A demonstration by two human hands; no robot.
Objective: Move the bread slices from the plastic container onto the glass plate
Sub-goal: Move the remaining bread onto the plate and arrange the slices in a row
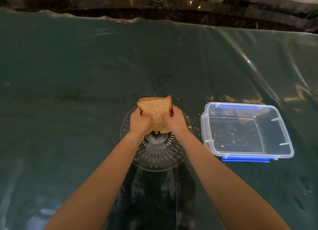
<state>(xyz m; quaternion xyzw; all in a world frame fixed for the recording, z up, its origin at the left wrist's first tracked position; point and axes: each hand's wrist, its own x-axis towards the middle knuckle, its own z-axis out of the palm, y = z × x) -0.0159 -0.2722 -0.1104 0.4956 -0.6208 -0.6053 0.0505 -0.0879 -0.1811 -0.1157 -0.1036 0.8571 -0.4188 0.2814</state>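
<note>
A stack of brown bread slices (154, 108) stands tilted on edge over the patterned glass plate (159, 155). My left hand (139, 121) grips the stack's left side and my right hand (174, 121) grips its right side. The bottom of the bread is hidden between my hands, so I cannot tell whether it touches the plate. To the right sits the clear plastic container (282, 131) with blue clips, holding only crumbs.
A dark green plastic sheet (68, 92) covers the table, wrinkled at the right. Crumbs lie scattered between the plate and the container. A dark stone ledge (189, 4) with potted plants runs behind the table's far edge.
</note>
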